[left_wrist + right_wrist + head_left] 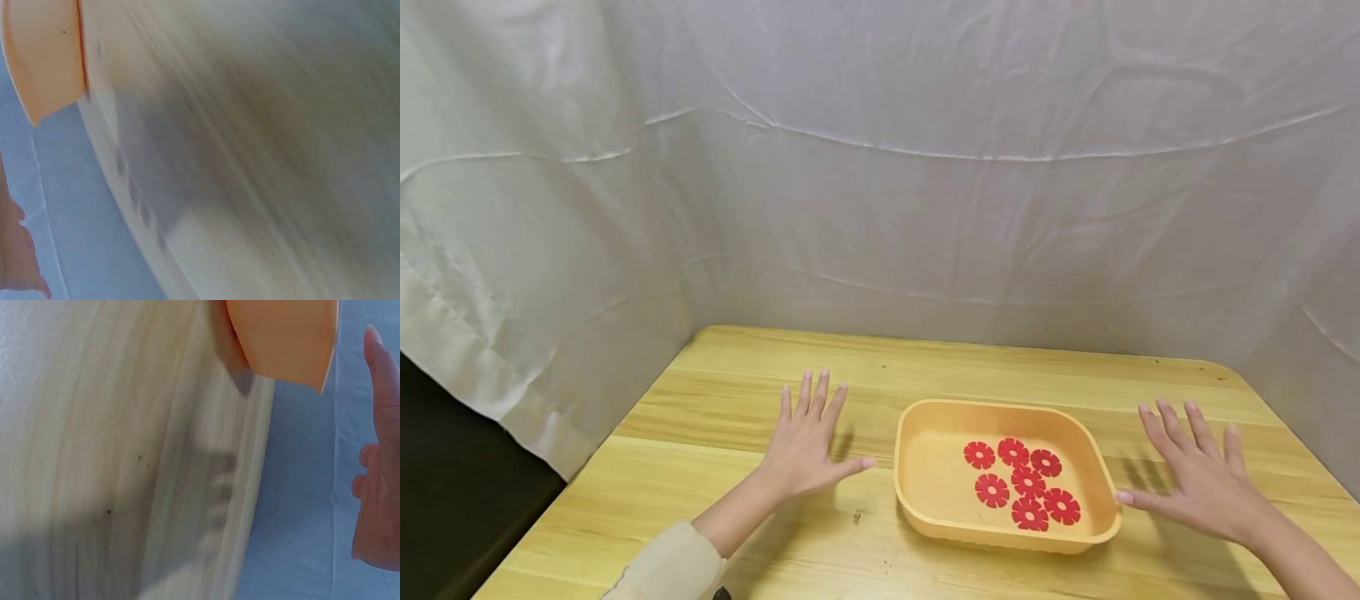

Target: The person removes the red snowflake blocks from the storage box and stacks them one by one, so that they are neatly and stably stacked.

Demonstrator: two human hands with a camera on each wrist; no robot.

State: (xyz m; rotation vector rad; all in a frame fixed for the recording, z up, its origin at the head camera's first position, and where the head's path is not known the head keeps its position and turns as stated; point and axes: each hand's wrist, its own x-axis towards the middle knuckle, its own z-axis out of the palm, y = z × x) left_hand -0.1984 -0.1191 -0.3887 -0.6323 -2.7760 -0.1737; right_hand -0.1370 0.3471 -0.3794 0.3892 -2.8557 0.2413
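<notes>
An orange-yellow plastic basin [925, 508] stands on the table, with several red notched discs [1028, 482] lying on its floor, mostly toward its right half. To the left of the basin, my left hand [801, 450] is held over the table with its fingers spread and nothing in it. My right hand [1206, 483] is spread the same way on the other side, its thumb tip right by the basin's right rim. In the right wrist view the basin [287, 340] shows near the thumb; the left wrist view catches its side [44, 56] and part of my left hand [17, 250].
The wooden table [715, 417] has rounded far corners. Pale grey cloth [962, 208] hangs behind it and along both sides. A black area [452, 483] shows at the lower left beyond the table's edge.
</notes>
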